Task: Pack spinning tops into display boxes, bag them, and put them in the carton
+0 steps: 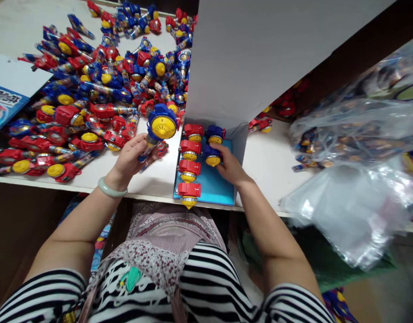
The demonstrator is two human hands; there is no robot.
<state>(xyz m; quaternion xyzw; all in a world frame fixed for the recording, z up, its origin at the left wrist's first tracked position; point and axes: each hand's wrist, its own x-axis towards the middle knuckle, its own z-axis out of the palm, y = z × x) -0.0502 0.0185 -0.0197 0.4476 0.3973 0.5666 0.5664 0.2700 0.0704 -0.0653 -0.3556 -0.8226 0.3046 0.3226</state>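
My left hand (134, 152) is closed round the tube handle of a blue spinning-top toy (163, 127), whose yellow domed top faces up. It is held just left of an open display box (223, 187) with a light blue floor and a tall white lid standing behind. Inside the box, several red spinning-top toys (189, 168) form a column along the left side. Two blue ones stand to their right, a rear one (216, 133) and a nearer one (213, 154). My right hand (230, 166) grips the nearer blue one, fingertips on its right side.
A large heap of red and blue toys (105, 85) covers the left of the white table (152, 181). A printed blue card (6, 107) lies at the far left. Clear plastic bags (354, 188), some with toys inside, lie on the right and hang over the edge.
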